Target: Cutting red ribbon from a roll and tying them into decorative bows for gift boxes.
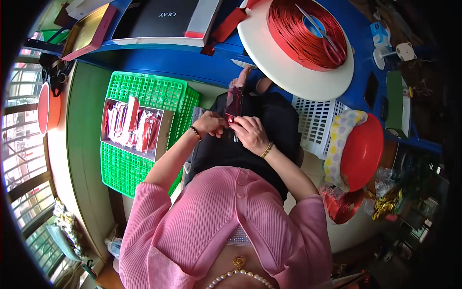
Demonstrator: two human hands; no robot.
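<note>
Over my lap, a dark red shiny strip of film or ribbon stands out from between my two hands. My right hand has its fingers closed on the strip's lower end. Beside that end is my left hand, its fingers curled and pinched together; what they grip, if anything, is too small to make out. To the left, an open box full of flat red and white packets rests on an upturned-looking green plastic crate.
A wide roll of red ribbon lies on a white round board, with scissors on top. A blue table carries a black box. At right are a white basket and a red basin with a spotted cloth.
</note>
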